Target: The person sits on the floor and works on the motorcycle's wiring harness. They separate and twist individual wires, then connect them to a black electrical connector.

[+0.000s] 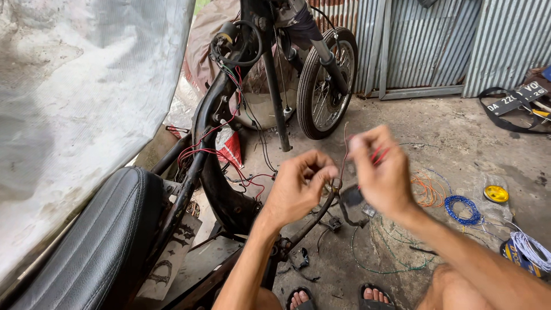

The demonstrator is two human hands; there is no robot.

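- The left hand (298,186) is curled almost shut, its fingertips pinched on a thin wire (342,158) near a small brass ring
- The right hand (381,172) is raised just beside it, fingers closed on the same thin wire, with some red wires (379,155) too (this hand is blurry, so the grip is hard to see well)
- The thin wire is up in the air between the two hands, in front of the person's knees. I think both hands hold it so it stays tight and easy to work on
- A stripped motorbike (229,115) stands close on the left, with red wiring (198,150) hanging loose along its frame
- Its black seat (97,241) is in the near left corner, and the front wheel (324,80) is near a tin wall
- On the floor (459,143) at the right lie a blue coil (462,209), an orange coil (426,190), a white coil (531,248) and a yellow roll (496,193), all near enough to grab
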